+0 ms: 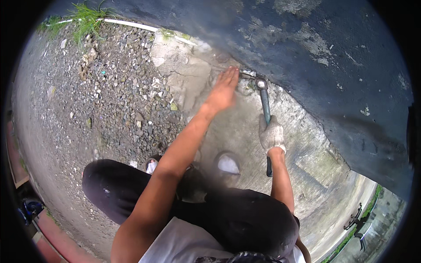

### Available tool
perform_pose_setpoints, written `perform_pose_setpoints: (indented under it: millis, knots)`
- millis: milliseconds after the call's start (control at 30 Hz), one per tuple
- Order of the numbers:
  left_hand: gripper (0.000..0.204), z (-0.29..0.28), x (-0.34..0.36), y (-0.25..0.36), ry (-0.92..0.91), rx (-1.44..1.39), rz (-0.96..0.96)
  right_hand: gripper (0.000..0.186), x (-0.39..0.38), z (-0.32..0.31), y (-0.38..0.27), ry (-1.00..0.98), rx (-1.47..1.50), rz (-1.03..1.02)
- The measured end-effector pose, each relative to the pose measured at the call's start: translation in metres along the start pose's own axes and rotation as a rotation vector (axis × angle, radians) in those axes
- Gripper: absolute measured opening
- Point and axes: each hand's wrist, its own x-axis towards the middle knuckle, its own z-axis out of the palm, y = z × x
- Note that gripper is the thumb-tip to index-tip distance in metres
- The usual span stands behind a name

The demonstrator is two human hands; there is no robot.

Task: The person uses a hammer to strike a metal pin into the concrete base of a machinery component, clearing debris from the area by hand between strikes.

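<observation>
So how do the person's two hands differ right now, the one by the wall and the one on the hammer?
The left hand is bare; the right hand wears a white knitted glove. The left hand lies open, fingers stretched flat toward the base of the dark wall; the right hand is closed around the green-handled hammer. The left reaches farther forward. Both work over the same broken grey concrete.

Outdoors, a rough work spot by a wall — gravel [109, 96], weeds [85, 19], cracked concrete [245, 127] below a weathered dark wall [315, 52].
</observation>
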Motion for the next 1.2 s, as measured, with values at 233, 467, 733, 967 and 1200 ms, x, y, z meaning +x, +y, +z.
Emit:
perform_pose_setpoints:
  millis: [233, 467, 733, 967, 1200]
  knots:
    - [0.075, -0.003, -0.025, -0.020, -0.119, 0.137, -0.017, 0.042, -0.014, -0.002, -0.012, -0.180, 0.280, 0.152]
    - [0.039, -0.052, -0.039, -0.073, 0.085, 0.354, -0.183, 0.049, -0.004, 0.036, 0.055, 0.049, 0.130, -0.061]
    - [0.009, -0.097, -0.089, -0.110, -0.118, 0.525, -0.078, 0.048, 0.002, 0.064, 0.081, 0.002, 0.116, 0.017]
    - [0.027, -0.143, -0.140, -0.163, -0.106, 0.450, -0.093, 0.047, 0.007, 0.084, 0.093, 0.024, 0.115, -0.052]
    - [0.057, -0.146, -0.114, -0.161, 0.174, 0.321, -0.275, 0.048, 0.002, 0.083, 0.076, 0.017, 0.117, -0.032]
